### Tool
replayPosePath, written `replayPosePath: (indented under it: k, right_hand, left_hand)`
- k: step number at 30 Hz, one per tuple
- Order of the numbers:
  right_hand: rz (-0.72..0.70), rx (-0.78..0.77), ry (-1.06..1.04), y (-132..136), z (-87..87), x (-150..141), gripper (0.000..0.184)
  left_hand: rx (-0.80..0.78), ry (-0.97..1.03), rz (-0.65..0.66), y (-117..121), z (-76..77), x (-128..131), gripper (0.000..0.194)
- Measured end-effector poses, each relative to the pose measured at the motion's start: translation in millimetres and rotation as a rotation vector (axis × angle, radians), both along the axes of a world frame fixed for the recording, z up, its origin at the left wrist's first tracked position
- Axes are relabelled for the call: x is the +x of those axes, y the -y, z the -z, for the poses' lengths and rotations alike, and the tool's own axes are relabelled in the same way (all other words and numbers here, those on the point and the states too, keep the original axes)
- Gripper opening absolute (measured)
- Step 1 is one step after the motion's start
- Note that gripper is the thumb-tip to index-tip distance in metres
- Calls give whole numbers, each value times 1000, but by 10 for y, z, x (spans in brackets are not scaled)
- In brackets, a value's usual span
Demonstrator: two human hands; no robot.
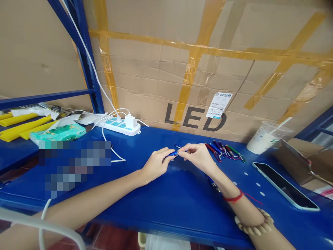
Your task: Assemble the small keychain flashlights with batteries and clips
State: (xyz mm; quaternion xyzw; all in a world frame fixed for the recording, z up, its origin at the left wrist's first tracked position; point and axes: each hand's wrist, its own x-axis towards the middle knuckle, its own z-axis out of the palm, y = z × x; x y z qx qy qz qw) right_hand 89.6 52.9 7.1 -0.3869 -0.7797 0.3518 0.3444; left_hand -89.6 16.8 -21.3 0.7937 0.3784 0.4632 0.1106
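My left hand [155,165] is closed around a slim blue metallic tube [171,153] that looks like a small keychain flashlight. At its right end, the thumb and fingers of my right hand [199,156] pinch the tip; any small part between them is hidden. A blue carabiner loop [177,146] shows just behind the fingertips. Right of my right hand lie several similar slim tubes with carabiner clips [225,151], in red, purple, blue and green. Under my right forearm, another dark blue tube [213,182] is partly covered.
A white power strip [119,125] with plugged-in cables stands at the back left, near a green tissue pack [62,133] and yellow strips [28,126]. On the right are a phone [284,185], plastic cups [264,137], small white discs [258,184] and an open carton [304,159]. A large cardboard box [156,69] stands behind.
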Motion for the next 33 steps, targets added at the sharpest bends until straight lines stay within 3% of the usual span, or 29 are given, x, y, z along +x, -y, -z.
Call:
replayPosePath:
  k: [11, 17, 27, 33]
  right_hand:
    - [44, 7, -48, -6, -27, -9, 75]
    - [98, 86, -30, -5, -27, 3, 65]
    - [40, 203, -56, 29, -31, -39, 60]
    - [9, 176, -59, -16, 28, -50, 63]
  left_hand:
    - [-53, 25, -56, -34, -68, 55, 25]
    - [-101, 35, -91, -53, -64, 68, 28]
    - [-225, 45, -83, -22, -121, 68, 24]
    - [-193, 72, -97, -62, -81, 42, 21]
